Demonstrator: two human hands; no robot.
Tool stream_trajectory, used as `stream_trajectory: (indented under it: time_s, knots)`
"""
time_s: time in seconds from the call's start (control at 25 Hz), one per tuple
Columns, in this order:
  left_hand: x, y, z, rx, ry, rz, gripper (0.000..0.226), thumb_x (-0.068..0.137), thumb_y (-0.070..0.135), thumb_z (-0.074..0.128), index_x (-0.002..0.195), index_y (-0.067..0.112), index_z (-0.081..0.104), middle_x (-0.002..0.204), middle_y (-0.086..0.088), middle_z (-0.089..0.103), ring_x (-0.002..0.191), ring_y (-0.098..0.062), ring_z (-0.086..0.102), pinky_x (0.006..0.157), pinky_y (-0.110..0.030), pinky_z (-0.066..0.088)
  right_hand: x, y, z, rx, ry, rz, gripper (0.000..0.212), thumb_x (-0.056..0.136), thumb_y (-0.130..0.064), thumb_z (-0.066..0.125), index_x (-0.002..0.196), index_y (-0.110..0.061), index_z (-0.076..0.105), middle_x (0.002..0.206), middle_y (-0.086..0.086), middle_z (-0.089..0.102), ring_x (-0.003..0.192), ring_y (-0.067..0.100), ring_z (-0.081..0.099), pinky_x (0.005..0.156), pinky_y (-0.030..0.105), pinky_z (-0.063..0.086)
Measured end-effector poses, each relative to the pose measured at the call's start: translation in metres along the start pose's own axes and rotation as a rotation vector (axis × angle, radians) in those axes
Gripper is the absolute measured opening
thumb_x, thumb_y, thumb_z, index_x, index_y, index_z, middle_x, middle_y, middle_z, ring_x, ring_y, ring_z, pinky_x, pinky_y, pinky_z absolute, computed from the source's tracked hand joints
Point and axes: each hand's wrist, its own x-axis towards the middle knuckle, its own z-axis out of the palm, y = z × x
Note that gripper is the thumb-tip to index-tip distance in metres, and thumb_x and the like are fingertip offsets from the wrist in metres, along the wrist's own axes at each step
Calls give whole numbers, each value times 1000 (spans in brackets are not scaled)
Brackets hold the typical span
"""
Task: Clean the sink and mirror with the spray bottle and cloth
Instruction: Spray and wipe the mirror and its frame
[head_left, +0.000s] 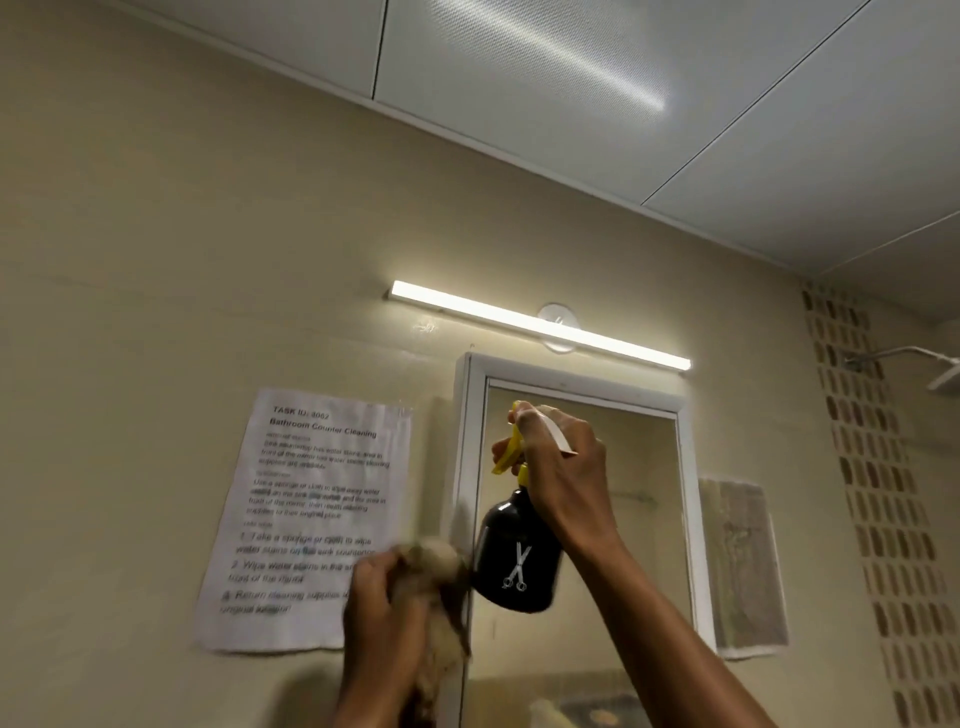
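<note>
A white-framed mirror (647, 519) hangs on the beige wall at centre right. My right hand (563, 467) is raised in front of it and grips the yellow-and-white trigger head of a black spray bottle (517, 558) with a white scissors mark, the bottle hanging below my fingers. My left hand (379, 608) is lower, at the mirror's left frame, closed on a fuzzy beige cloth (434, 566) that looks blurred. The sink is out of view.
A printed task sheet (306, 509) is taped to the wall left of the mirror. A lit light bar (540, 325) runs above the mirror. A small textured panel (743, 566) hangs right of it. Mosaic tiles (883, 519) and a shower head (935, 364) are far right.
</note>
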Motion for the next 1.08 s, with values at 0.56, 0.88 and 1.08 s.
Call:
stream_trajectory:
  time_s: [0.56, 0.88, 1.08]
  knots:
    - [134, 79, 73, 40, 75, 384, 27, 72, 12, 59, 92, 26, 70, 104, -14, 66, 93, -25, 66, 82, -39, 59, 49, 35, -52, -119, 225, 121, 38, 103, -30, 53, 89, 0, 70, 73, 10, 76, 57, 14, 67, 40, 10, 44]
    - [124, 100, 149, 332, -40, 795, 50, 67, -18, 52, 92, 21, 70, 109, -5, 51, 101, -18, 53, 80, -19, 47, 64, 54, -118, -162, 312, 222, 39, 99, -29, 54, 92, 6, 70, 73, 12, 77, 55, 19, 66, 42, 17, 48]
    - [124, 104, 200, 582, -307, 1103, 48, 61, -12, 50, 92, 21, 67, 102, -1, 49, 98, -24, 49, 78, -43, 46, 61, 57, -156, -198, 346, 257, 34, 98, -29, 56, 89, 1, 70, 74, 12, 78, 59, 21, 68, 49, 22, 50]
